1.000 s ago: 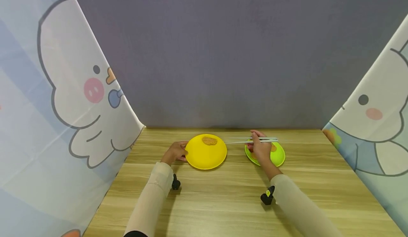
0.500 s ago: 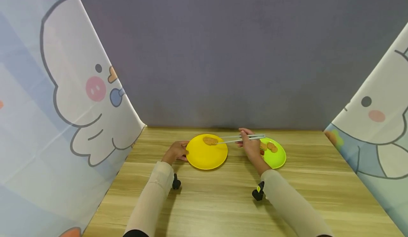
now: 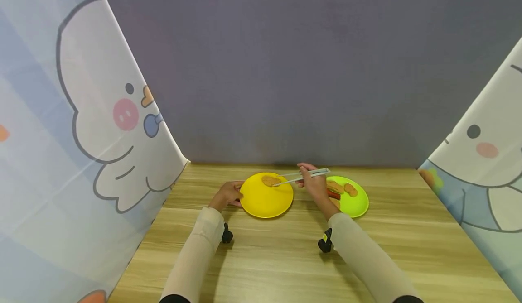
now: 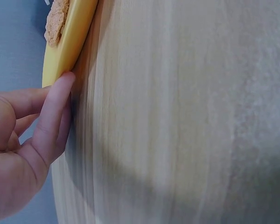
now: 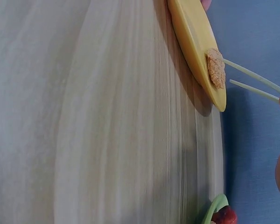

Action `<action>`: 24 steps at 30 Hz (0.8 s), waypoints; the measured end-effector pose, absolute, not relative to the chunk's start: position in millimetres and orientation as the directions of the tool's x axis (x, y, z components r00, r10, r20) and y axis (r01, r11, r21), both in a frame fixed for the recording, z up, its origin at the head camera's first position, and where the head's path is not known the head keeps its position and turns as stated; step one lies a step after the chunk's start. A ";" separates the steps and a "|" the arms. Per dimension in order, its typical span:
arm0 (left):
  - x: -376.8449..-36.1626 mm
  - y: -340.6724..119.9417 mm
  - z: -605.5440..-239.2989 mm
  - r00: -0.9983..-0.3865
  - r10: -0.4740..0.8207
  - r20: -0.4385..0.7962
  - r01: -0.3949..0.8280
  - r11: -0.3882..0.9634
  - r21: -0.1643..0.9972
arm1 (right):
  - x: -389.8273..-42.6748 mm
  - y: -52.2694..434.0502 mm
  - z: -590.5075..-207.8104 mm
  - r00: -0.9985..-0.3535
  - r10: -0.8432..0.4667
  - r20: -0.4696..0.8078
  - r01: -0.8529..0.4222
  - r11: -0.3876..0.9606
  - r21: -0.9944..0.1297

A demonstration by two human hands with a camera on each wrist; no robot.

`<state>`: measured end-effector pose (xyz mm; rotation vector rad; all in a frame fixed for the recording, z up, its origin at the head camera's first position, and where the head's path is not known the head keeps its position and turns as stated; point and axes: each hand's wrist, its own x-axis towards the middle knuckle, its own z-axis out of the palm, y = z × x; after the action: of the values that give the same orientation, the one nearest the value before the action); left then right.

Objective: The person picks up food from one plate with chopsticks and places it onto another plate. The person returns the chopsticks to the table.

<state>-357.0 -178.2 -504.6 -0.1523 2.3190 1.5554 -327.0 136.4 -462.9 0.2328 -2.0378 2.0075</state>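
Note:
A yellow plate lies on the wooden table with one breaded brown piece at its far side. My left hand rests against the plate's left rim, thumb touching the edge. My right hand holds a pair of pale chopsticks; their tips reach the breaded piece. Right of it is a green plate carrying more breaded pieces and a red sausage.
Cartoon-printed curtains hang at the left and right sides, and a grey wall closes the back. The wooden table stretches toward me between my two sleeves.
My right hand has moved left from over the green plate, bringing the chopstick tips onto the breaded piece on the yellow plate. The left hand has stayed at the rim.

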 end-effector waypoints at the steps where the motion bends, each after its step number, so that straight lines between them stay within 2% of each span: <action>1: -357.3 -178.3 -505.7 -0.935 0.099 -0.341 -0.278 0.393 0.876 | -324.8 134.9 -459.9 -0.952 0.074 0.298 -0.296 0.037 -0.954; 6: -356.4 -178.6 -508.4 -0.936 0.094 -0.339 -0.279 0.387 0.879 | -324.1 129.7 -457.7 -0.955 0.069 0.287 -0.281 0.088 -0.956; 12: -355.6 -177.9 -506.2 -0.936 0.100 -0.336 -0.275 0.385 0.881 | -345.1 129.0 -482.0 -0.957 0.087 0.278 -0.269 0.101 -0.958; 24: -359.1 -177.8 -507.0 -0.939 0.089 -0.332 -0.273 0.397 0.877 | -356.7 122.4 -496.8 -0.922 0.230 0.311 -0.292 0.114 -0.950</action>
<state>-359.1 -177.8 -507.0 -0.1598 2.3330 1.5563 -356.7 122.4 -496.8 0.0604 -2.0170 1.8640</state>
